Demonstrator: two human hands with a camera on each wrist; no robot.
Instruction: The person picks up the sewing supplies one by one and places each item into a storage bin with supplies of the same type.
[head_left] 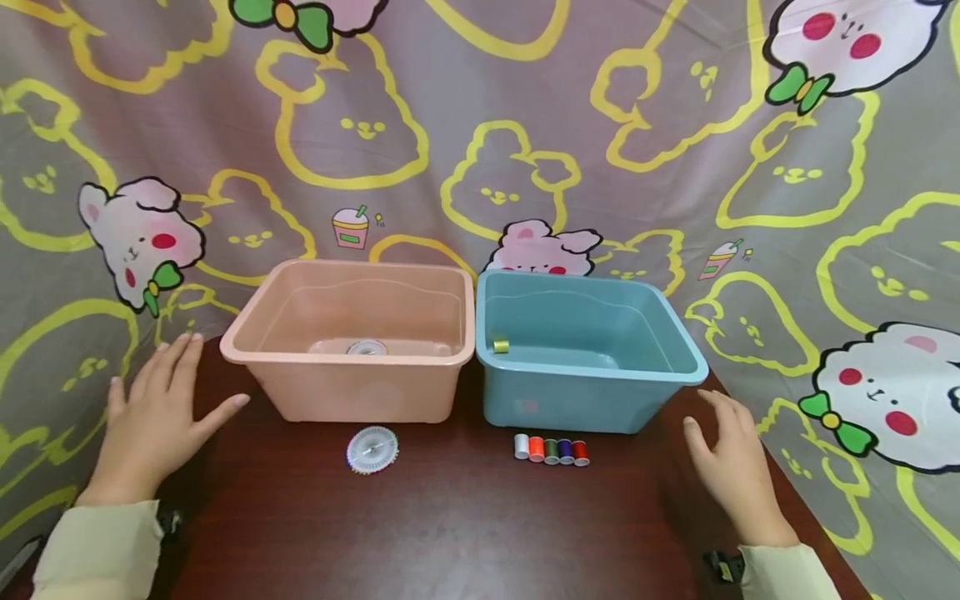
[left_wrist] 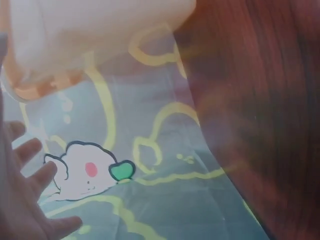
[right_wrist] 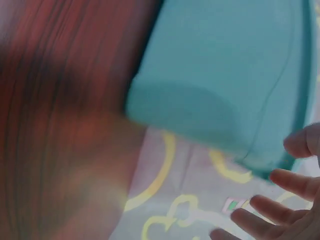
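My left hand (head_left: 153,417), fingers spread and holding nothing, hovers left of a pink plastic bin (head_left: 360,393). On the other side my right hand (head_left: 735,467), fingers relaxed, is beside the right end of a blue bin (head_left: 573,406); the right wrist view shows its fingertips close to the rim. A round wheel of pearl-headed pins (head_left: 372,451) lies before the pink bin, and a similar pin wheel (head_left: 367,347) is inside, partly hidden. Several thread spools (head_left: 551,451), white, orange, green, navy and red, form a row before the blue bin. A gold spool (head_left: 501,346) sits inside it.
Both bins stand side by side at the back of a dark wood table (head_left: 450,533). A grey curtain (head_left: 420,208) with cartoon prints hangs close behind them and along both sides. Dark wristbands show at both cuffs.
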